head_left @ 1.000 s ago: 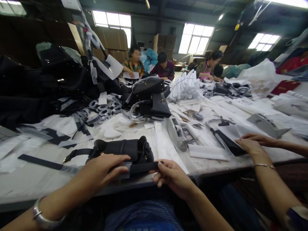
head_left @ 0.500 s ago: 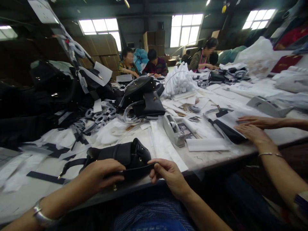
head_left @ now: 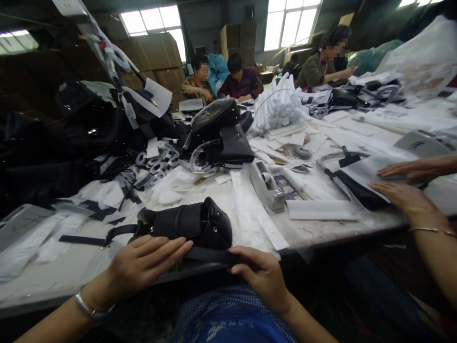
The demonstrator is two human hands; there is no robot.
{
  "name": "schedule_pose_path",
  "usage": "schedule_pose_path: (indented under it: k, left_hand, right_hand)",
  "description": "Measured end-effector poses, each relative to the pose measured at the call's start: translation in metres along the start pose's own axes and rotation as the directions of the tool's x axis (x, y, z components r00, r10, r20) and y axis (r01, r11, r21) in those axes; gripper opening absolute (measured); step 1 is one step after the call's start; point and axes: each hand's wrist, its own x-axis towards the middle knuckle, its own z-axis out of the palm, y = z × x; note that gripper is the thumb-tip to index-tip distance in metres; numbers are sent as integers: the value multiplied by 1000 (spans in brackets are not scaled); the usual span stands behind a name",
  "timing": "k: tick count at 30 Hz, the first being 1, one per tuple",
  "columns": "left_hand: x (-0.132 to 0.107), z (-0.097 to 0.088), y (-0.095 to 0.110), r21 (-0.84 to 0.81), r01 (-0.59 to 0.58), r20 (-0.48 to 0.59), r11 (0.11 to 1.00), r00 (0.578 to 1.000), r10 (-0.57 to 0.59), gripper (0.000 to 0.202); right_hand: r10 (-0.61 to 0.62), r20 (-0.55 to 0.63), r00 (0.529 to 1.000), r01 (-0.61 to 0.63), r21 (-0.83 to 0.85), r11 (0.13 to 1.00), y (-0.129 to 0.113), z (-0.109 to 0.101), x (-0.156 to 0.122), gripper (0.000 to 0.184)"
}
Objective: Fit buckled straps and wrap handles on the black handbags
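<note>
A small black leather bag (head_left: 187, 223) lies on its side at the near edge of the table (head_left: 46, 281). Its black strap (head_left: 210, 256) runs along the table edge in front of it. My left hand (head_left: 143, 265) rests on the strap's left part, fingers extended and pressed on it. My right hand (head_left: 262, 278) is closed in a pinch on the strap's right end. A second thin black strap (head_left: 117, 232) trails from the bag to the left.
A neighbour's two hands (head_left: 407, 188) press a black piece inside a clear plastic sleeve at the right. A tape dispenser (head_left: 266, 186), white foam strips (head_left: 321, 209), a black handbag (head_left: 223, 138), piled black bags (head_left: 82, 128) and several seated workers lie beyond.
The view tilted down and shifted. My right hand slid slightly right and lower along the strap; the strap now lies straighter along the table edge. The neighbour's hands stay on their piece.
</note>
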Motion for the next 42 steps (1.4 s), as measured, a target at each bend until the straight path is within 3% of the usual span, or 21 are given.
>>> schedule_pose_path:
  k: [3,5,8,11,13,15,18,21,25,28,31,36,42]
  left_hand:
    - [8,5,-1,-136,116,54,984,993,-109,37]
    - [17,8,2,-255,220,161,942,970,-183,32]
    - [34,7,13,-414,396,319,820,906,-277,38]
    - [52,1,22,-531,554,410,642,830,-378,33]
    - [62,-5,21,-559,617,444,554,787,-428,31]
    - [70,-9,12,-563,639,457,524,769,-447,31]
    - [79,-11,-8,-517,674,496,527,738,-457,36]
    - [84,-11,-25,-472,716,560,514,694,-453,38]
    - [93,-10,-36,-519,687,545,508,724,-423,36]
    - [101,-9,-38,-482,704,574,521,703,-420,39]
    - [108,-10,-38,-403,713,599,574,680,-423,40]
    - [121,-14,-37,-314,668,598,675,691,-406,36]
    - [133,-13,-23,-123,617,521,777,707,-479,29]
  right_hand:
    - [-83,-46,995,81,-47,996,-9,1,7,11]
    - [-26,-94,995,23,-34,999,-19,6,15,13]
    - [132,-159,978,-122,71,990,-32,16,28,23]
    - [225,-121,967,-203,170,964,-38,22,43,31]
    - [224,-81,971,-207,179,962,-35,23,53,34]
    - [157,-92,983,-144,135,980,-28,22,62,32]
    - [-55,-180,982,45,-58,997,-14,22,75,23]
    - [-198,-121,973,167,-223,960,-3,28,84,38]
    - [-237,-65,969,212,-271,939,3,40,91,32]
    - [-255,-93,962,220,-283,933,4,44,92,25]
    - [-290,-105,951,252,-278,927,6,45,90,23]
    - [-345,-127,930,304,-261,916,13,48,88,23]
    - [-377,-161,912,331,-251,909,19,52,86,24]
